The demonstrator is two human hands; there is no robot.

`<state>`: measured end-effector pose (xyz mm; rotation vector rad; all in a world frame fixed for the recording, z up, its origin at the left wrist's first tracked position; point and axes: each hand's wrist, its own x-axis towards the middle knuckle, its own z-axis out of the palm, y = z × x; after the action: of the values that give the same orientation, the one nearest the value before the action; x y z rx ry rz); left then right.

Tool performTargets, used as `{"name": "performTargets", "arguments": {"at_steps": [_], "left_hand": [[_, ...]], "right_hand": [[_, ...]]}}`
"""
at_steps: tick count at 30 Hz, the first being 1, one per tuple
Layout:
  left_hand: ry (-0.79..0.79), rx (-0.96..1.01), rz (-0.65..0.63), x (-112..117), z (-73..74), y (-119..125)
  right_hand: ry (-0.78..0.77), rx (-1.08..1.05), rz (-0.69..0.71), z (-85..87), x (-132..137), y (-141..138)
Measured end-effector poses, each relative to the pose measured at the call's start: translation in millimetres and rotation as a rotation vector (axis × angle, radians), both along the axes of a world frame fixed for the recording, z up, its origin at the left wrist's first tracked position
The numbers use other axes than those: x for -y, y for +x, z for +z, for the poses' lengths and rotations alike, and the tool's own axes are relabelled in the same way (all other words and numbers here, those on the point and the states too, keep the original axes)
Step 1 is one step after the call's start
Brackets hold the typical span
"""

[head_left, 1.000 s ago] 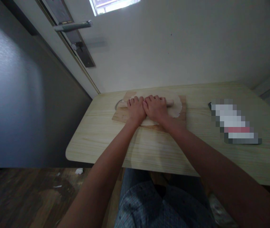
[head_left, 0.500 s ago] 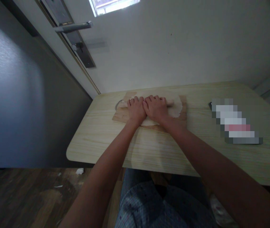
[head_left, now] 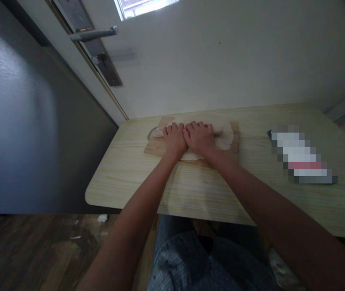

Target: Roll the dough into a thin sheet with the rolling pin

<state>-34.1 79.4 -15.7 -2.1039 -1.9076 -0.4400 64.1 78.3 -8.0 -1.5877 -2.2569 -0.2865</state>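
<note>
Under both hands lies a wooden rolling pin (head_left: 218, 131), pressed across a thin, pale sheet of dough (head_left: 227, 139). My left hand (head_left: 175, 140) rests on the pin's left-middle part with fingers curled over it. Right against it, my right hand (head_left: 200, 138) grips the pin's middle, the two hands touching. Both pin ends stick out past the hands. The dough has an uneven edge and spreads over a wooden cutting board (head_left: 154, 147). A curved handle or ring (head_left: 150, 133) shows at the board's left end. The dough beneath my palms is hidden.
The board sits on a light wood-grain table (head_left: 124, 161) against a white door (head_left: 221, 72) with a metal lever handle (head_left: 95, 34). To the right lies a flat, blurred-out dark-edged object (head_left: 302, 157). White scraps (head_left: 102, 218) lie on the floor at left.
Almost nothing differs. The whole view has shifted very slightly; my hands keep the same place on the rolling pin.
</note>
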Motion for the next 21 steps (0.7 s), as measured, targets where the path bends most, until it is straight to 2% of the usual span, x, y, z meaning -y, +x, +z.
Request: {"name": "performTargets", "arguments": {"at_steps": [21], "left_hand": [[-0.028, 0.009, 0.0, 2.0, 2.2, 0.6]], "right_hand": [[-0.019, -0.005, -0.011, 0.6, 1.0, -0.2]]}}
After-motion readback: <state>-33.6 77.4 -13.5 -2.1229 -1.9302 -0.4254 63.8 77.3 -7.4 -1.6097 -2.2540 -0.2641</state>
